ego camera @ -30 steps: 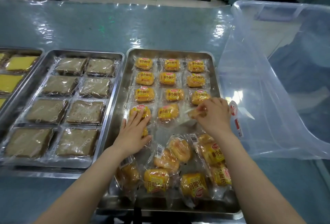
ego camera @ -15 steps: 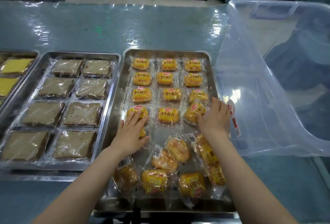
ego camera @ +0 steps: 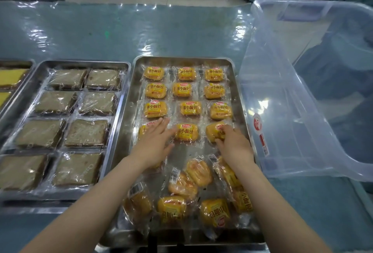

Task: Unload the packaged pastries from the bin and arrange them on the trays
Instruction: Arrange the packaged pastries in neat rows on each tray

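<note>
A steel tray [ego camera: 241, 99] holds several yellow packaged small breads laid in neat rows of three. My left hand [ego camera: 154, 144] lies flat with straight fingers over the fourth row's left pack [ego camera: 144, 128], fingertips reaching toward the middle pack [ego camera: 186, 131]. My right hand [ego camera: 234, 143] has its fingers curled on the fourth row's right pack [ego camera: 214, 131]. Loose packs [ego camera: 198, 172] lie jumbled at the near end of this tray. The clear plastic bin [ego camera: 302, 115] stands on the right and looks empty.
A second steel tray [ego camera: 123, 99] to the left is filled with brown wrapped cake slices [ego camera: 86, 132]. A third tray [ego camera: 12, 75] with yellow cakes shows at the far left edge. The table wears a blue cover under shiny clear plastic [ego camera: 101, 30].
The right hand set a pack down at the right end of the fourth row and keeps hold of it. The left hand slid up and right across that row.
</note>
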### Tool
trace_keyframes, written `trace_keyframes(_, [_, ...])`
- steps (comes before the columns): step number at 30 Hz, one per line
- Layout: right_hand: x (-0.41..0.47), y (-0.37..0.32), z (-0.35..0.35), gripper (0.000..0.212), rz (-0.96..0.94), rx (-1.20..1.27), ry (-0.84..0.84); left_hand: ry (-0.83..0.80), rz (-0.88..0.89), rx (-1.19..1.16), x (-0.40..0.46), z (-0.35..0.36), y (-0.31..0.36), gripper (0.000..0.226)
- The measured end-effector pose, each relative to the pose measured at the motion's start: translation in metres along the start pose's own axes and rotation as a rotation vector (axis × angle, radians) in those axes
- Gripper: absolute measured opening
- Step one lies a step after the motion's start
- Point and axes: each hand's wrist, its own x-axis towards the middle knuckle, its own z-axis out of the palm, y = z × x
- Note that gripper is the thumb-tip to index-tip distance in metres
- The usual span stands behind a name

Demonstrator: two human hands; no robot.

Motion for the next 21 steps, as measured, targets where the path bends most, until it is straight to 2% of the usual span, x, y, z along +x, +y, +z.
trace_keyframes(3, [0.003, -0.001, -0.003, 0.031, 0.033, -0.041, 0.05, -0.073, 0.103, 0.088, 0.013, -0.002, 0.014, 0.058])
trace_keyframes(6, [0.01, 0.003, 0.001, 0.04, -0.095, -0.043, 0.144, -0.22, 0.126, 0.123, 0.022, 0.0, 0.027, 0.063])
trace_keyframes(8, [0.014, 0.005, 0.005, 0.048, -0.189, 0.016, 0.074, -0.283, 0.109, 0.135, 0.023, 0.004, 0.031, 0.071])
trace_keyframes(12, [0.02, 0.01, 0.017, 0.066, -0.184, -0.052, -0.086, -0.311, 0.096, 0.127, 0.022, 0.011, 0.033, 0.078])
trace_keyframes(17, [0.026, 0.01, 0.019, 0.074, -0.139, -0.087, -0.113, -0.33, 0.092, 0.111, 0.026, 0.014, 0.032, 0.078])
trace_keyframes(21, [0.021, 0.007, 0.018, 0.075, -0.165, -0.143, -0.024, -0.319, 0.101, 0.123, 0.029, 0.017, 0.034, 0.074])
